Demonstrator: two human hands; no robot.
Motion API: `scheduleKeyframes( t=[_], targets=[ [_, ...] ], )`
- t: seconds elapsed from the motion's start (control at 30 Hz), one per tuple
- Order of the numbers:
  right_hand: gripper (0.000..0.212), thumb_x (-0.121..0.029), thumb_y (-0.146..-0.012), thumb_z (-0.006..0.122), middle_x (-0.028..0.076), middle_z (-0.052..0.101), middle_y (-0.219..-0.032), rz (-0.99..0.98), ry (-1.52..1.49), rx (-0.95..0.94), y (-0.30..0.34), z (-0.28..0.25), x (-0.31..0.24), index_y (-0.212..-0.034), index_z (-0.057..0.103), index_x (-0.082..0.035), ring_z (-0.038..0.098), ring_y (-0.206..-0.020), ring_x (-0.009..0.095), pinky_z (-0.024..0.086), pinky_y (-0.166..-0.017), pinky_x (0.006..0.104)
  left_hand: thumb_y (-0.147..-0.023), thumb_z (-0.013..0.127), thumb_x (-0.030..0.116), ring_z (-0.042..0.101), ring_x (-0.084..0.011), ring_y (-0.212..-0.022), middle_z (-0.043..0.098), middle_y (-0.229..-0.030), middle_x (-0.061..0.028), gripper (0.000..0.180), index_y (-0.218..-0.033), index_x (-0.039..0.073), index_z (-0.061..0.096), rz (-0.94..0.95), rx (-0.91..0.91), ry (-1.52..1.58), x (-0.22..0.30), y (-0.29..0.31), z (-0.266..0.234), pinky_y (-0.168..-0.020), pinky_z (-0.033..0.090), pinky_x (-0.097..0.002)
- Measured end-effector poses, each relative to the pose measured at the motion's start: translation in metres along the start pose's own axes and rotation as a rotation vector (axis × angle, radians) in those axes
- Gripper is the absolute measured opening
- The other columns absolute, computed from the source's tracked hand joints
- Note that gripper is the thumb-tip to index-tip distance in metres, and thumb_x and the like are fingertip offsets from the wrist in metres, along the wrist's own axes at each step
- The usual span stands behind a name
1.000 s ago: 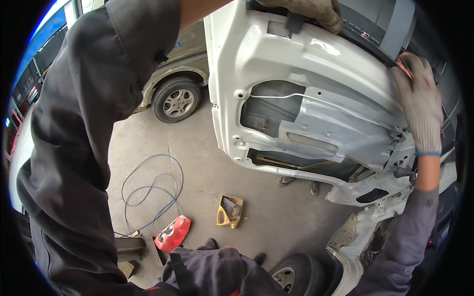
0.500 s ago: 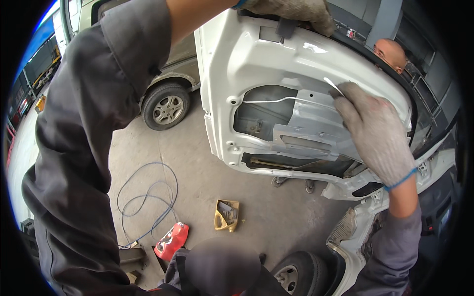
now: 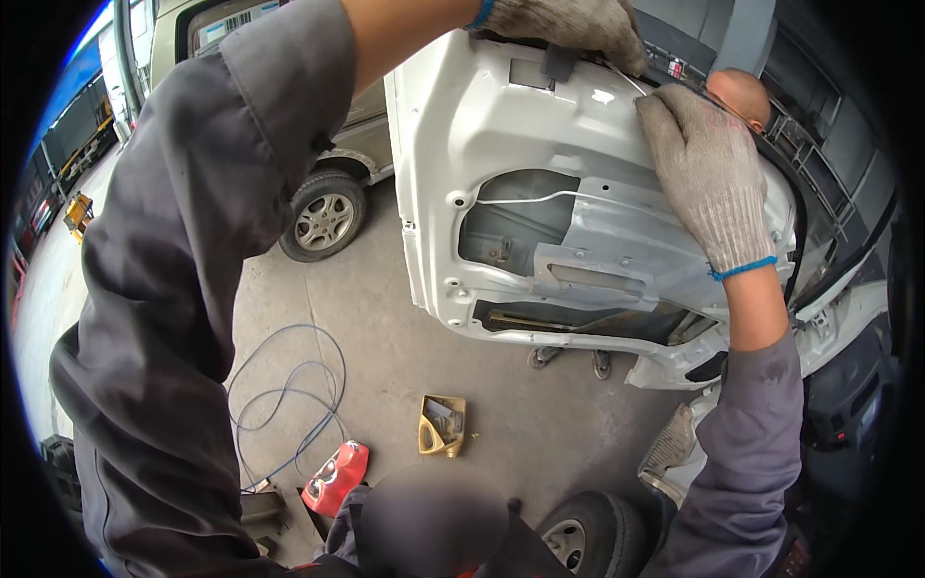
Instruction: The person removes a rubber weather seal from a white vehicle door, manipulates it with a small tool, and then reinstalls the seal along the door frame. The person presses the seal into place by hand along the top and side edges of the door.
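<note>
White vehicle door (image 3: 617, 164) stands tilted across the view, its bare inner metal facing the person, with grey sheet and cut-out openings showing. The left hand (image 3: 578, 29), in a knitted work glove, lies over the door's upper edge, fingers bent along it; how firmly it grips cannot be told, since the undersides of the fingers are hidden. The right hand (image 3: 708, 173), gloved with a blue cuff, is at the same edge, farther right, its fingers drawn together and pinching a slender white strip (image 3: 628, 79) whose end points toward the left hand's fingertips. Just below the left hand, a dark tab (image 3: 557, 64) hangs over the door's rim. A thin white rod (image 3: 540, 197) crosses the door's largest opening.

Left of the door is a parked vehicle's alloy wheel (image 3: 326, 217). On the floor below and left of the door lie a looped blue hose (image 3: 342, 371), a red tail lamp (image 3: 335, 479) and a cut-open yellow jug (image 3: 445, 447) holding small parts. Beyond the door's upper edge shows another person's head (image 3: 740, 99); shoes (image 3: 544, 357) show beneath its lower edge.
</note>
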State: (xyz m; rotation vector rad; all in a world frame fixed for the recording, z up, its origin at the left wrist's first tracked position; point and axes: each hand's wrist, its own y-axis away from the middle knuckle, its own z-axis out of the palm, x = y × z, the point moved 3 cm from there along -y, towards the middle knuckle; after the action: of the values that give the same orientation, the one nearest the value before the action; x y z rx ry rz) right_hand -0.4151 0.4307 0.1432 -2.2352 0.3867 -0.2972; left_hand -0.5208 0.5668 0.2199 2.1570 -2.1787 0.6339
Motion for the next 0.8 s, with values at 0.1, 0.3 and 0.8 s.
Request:
scheduleKeyframes(
  t=[0.1,0.3,0.8],
  targets=[
    [0.033,-0.032,-0.100,0.054,0.020,0.070,-0.091,-0.044,-0.013,0.010,-0.003,0.001,0.001,-0.104,0.072,-0.005,0.067,-0.089,0.040,0.051,-0.080,0.0460,-0.092,0.065,0.029,0.065,-0.0153,-0.059,0.071,-0.081,-0.0091,0.038,-0.109,-0.003,0.073,0.065,-0.019,0.055,0.000,0.008,-0.004,-0.060,0.056,-0.0315],
    [0.034,-0.034,-0.100,0.055,0.017,0.068,-0.082,-0.089,-0.047,0.015,-0.001,0.005,0.011,-0.099,0.072,-0.004,0.068,-0.084,0.038,0.052,-0.076,0.0447,-0.091,0.068,0.030,0.066,-0.0154,-0.060,0.072,-0.083,-0.0097,0.042,-0.117,-0.002,0.072,0.031,-0.027,0.116,-0.008,-0.001,0.000,-0.060,0.057,-0.0316],
    [0.036,-0.038,-0.101,0.053,0.017,0.071,-0.088,0.071,-0.019,-0.085,-0.010,0.005,0.007,-0.105,0.076,-0.011,0.069,-0.087,0.039,0.053,-0.078,0.0475,-0.093,0.064,0.028,0.067,-0.0281,-0.113,0.068,-0.134,-0.0149,0.041,-0.127,0.006,0.072,0.311,-0.086,-0.433,-0.026,-0.027,-0.012,-0.098,0.053,-0.0332]
  ],
)
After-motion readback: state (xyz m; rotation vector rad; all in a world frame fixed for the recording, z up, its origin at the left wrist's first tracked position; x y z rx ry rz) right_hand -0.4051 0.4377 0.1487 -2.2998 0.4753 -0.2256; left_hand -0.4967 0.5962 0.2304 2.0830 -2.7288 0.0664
